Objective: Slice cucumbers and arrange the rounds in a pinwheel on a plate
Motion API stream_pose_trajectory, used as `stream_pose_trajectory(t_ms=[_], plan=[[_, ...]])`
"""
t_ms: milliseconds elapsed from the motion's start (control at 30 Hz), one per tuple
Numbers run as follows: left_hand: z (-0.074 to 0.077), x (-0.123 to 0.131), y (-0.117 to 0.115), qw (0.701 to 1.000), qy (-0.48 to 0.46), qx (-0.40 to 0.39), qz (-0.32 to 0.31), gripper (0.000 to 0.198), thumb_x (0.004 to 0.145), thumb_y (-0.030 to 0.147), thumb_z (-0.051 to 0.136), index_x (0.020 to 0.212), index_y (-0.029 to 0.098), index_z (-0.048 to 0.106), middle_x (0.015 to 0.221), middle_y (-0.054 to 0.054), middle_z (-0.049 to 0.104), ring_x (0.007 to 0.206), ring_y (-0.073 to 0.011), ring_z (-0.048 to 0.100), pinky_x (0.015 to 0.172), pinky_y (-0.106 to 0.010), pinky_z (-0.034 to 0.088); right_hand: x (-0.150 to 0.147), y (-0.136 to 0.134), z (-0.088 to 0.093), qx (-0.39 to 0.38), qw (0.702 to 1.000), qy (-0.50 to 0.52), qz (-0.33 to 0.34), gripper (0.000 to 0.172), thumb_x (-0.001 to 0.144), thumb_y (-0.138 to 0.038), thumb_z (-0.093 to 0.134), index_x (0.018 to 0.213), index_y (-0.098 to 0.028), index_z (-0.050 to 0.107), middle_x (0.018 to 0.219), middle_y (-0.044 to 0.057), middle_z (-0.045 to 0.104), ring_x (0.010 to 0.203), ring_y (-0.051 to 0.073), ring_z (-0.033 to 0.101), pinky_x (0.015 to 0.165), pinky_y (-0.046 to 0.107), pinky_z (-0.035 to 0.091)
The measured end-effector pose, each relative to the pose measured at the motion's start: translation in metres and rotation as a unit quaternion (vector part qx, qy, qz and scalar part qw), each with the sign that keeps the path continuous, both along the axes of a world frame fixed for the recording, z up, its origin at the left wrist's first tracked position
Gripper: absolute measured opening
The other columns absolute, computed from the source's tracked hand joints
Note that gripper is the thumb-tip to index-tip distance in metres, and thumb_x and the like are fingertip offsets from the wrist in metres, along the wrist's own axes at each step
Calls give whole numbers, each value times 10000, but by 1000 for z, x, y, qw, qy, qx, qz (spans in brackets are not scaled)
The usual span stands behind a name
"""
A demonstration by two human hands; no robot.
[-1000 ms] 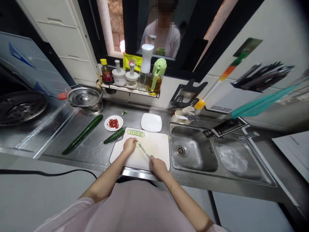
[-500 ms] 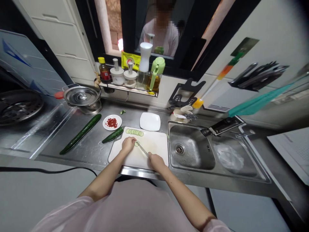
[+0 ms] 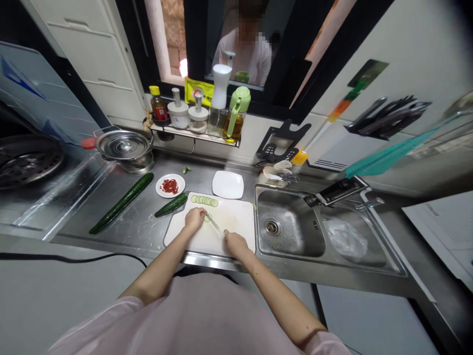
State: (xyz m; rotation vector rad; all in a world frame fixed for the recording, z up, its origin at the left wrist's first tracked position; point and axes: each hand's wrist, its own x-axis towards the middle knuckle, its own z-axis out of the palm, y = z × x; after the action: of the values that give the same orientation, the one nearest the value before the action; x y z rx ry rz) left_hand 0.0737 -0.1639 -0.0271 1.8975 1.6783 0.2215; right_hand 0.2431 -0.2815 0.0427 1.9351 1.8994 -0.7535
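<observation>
My left hand (image 3: 194, 218) is closed, its fingertips on the edge of a round cucumber slice (image 3: 208, 217) over the white cutting board (image 3: 238, 214). From the right, my right hand (image 3: 235, 244) grips a knife (image 3: 216, 227) by its handle. The blade points up and left, its tip at the slice. Behind my hands, a row of overlapping cucumber slices (image 3: 204, 200) lies along the board's far edge. A cut cucumber piece (image 3: 171, 205) rests at the board's left side, and a whole cucumber (image 3: 121, 203) lies farther left on the steel counter.
A small plate (image 3: 158, 188) of chopped red pieces and a white square plate (image 3: 228, 184) stand behind the board. To the right is a steel sink (image 3: 295, 249) with a black faucet (image 3: 338, 192). A condiment rack (image 3: 195, 134) hangs at the back; a lidded pot (image 3: 125, 145) stands left.
The whole view has shifted slightly. My left hand stays at the slice, and the knife stays in my right hand with its tip there; little else differs.
</observation>
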Motion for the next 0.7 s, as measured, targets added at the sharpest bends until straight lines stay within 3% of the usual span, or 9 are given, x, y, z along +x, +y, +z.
stream_pose_trajectory(t_ms=[300, 700], plan=[[0, 0, 1, 1000, 17, -2, -5, 291, 860, 221, 483, 996, 285, 733, 1081, -23, 706, 1010, -202, 609, 837, -288, 442, -1, -1, -6, 16, 1000, 9, -10, 361, 892, -89, 343, 1188, -160, 538, 1046, 159, 684, 1003, 242, 648, 775, 319, 464], [6, 3, -3, 999, 33, 0, -2, 290, 865, 234, 481, 995, 305, 730, 1077, -17, 710, 1004, -200, 617, 833, -296, 438, 1, -8, 3, 5, 1000, -7, -12, 395, 868, -47, 361, 1202, -161, 537, 1036, 166, 689, 1021, 241, 651, 768, 311, 465]])
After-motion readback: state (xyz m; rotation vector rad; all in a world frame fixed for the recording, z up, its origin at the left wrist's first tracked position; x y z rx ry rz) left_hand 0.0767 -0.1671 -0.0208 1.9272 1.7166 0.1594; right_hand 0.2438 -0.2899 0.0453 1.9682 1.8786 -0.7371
